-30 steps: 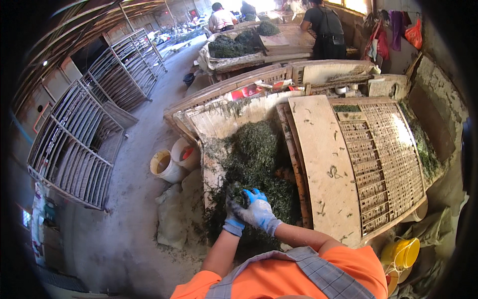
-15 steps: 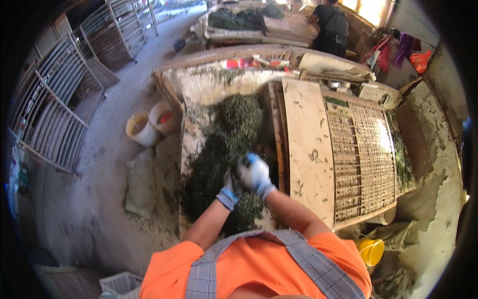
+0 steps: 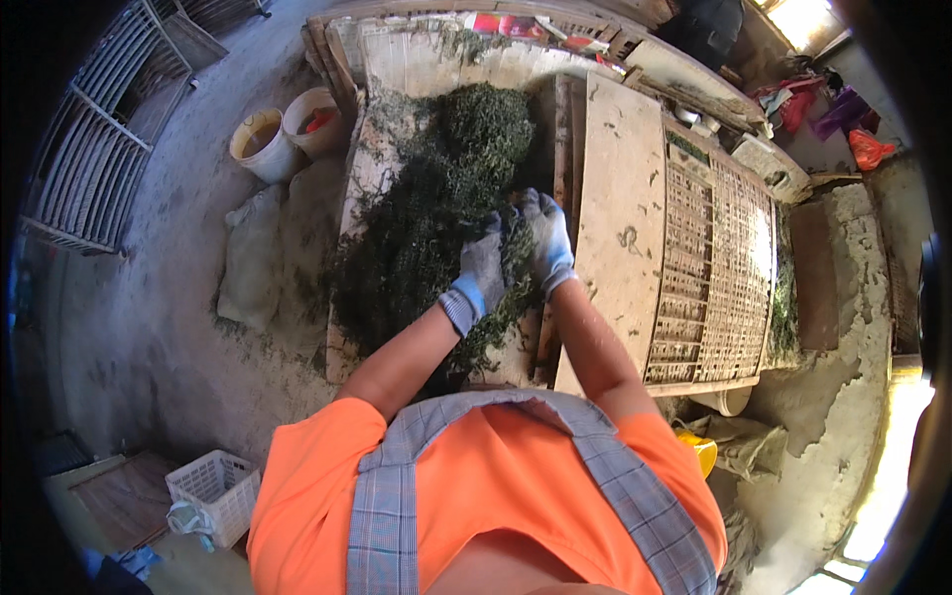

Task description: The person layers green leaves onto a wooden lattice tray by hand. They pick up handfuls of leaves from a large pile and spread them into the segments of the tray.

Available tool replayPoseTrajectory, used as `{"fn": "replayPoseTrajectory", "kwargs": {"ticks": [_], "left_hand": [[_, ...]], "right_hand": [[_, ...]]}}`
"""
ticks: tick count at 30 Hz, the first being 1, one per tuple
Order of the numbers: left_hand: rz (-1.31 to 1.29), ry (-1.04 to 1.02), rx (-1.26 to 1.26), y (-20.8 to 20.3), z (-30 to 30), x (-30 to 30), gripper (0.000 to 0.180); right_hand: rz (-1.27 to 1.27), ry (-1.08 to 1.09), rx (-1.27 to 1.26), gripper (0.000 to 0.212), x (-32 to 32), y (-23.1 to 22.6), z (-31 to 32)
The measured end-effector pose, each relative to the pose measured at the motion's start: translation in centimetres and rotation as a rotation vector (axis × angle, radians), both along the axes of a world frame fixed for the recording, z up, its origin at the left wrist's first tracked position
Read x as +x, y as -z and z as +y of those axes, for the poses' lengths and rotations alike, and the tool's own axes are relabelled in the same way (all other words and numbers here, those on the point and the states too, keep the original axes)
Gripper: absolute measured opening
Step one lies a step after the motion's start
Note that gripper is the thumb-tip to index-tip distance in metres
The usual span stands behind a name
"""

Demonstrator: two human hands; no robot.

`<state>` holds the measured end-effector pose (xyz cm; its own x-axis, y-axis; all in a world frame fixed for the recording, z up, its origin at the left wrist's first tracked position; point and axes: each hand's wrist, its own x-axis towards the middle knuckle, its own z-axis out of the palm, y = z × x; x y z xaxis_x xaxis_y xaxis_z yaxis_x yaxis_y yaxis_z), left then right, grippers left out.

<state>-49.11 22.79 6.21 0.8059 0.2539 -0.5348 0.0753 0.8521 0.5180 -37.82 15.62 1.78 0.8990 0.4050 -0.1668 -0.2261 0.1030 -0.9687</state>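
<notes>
A large heap of dark green, stringy plant matter covers the left part of the worktable in front of me. I wear grey-white gloves with blue on them on both hands. My left hand is curled against the near right side of the heap. Facing it, my right hand bends its fingers inward close to the wooden edge. Between the two palms is a loose clump of green strands, pressed from both sides. Some strands trail below the hands over the pale table surface. The inner fingertips are partly hidden by the clump.
Right of the heap are a pale board and a slatted wooden rack. Two buckets and a pale sack stand left of the table. A white plastic crate is at lower left, a yellow bucket at lower right.
My view has tilted downward, so the table appears higher. My hands, close together and blurred before, are now somewhat apart with a green clump visible between them.
</notes>
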Motion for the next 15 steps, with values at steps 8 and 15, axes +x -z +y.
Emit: {"fn": "replayPoseTrajectory", "kwargs": {"ticks": [8,15], "left_hand": [[-0.005,0.121,0.151,8.7,0.4,0.9,0.044],[-0.234,0.241,-0.378,6.9,4.5,0.5,0.046]], "right_hand": [[-0.186,0.000,-0.248,0.028,-2.6,1.8,0.8],[0.003,-0.133,-0.143,0.025,-8.9,-5.3,0.1]]}}
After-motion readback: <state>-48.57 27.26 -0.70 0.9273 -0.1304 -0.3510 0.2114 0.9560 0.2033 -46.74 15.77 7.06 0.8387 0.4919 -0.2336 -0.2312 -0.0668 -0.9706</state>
